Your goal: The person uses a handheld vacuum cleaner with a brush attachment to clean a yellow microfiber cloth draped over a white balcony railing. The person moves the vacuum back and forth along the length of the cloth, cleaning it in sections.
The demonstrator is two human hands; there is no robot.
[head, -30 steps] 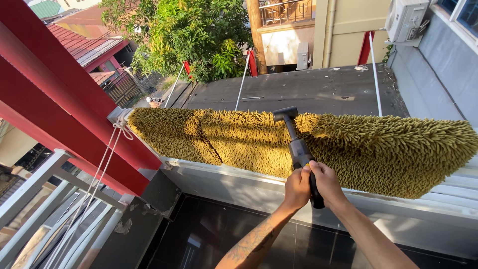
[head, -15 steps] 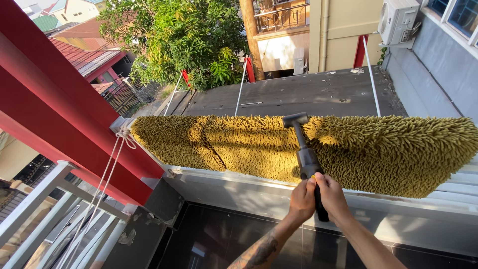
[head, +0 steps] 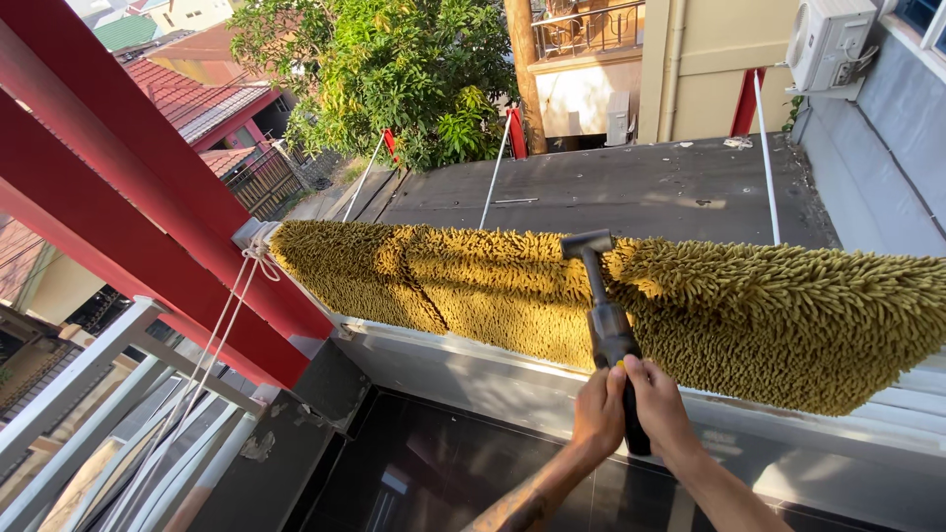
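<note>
Both hands, left (head: pixel 598 412) and right (head: pixel 658 406), clamped round vacuum (head: pixel 609 330) handle, nozzle pressed into top edge of rug (head: pixel 749 315). Rug draped over ledge (head: pixel 463 369); open roof (head: pixel 631 192) beyond, red beam (head: pixel 128 207) close at left.

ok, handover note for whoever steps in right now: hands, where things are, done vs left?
Left hand and right hand: both wrapped side by side around the grip of the dark handheld vacuum, thumbs up.
Vacuum: its flat nozzle head sits on the top edge of the mustard shaggy rug.
Rug: draped over the grey balcony ledge, pile facing the person; its left end is near the red post with the white cord.
Done: cannot tell from the pile which parts are already covered.
Left: judging by the nozzle's spot mid-rug, probably the stretches on either side.
</note>
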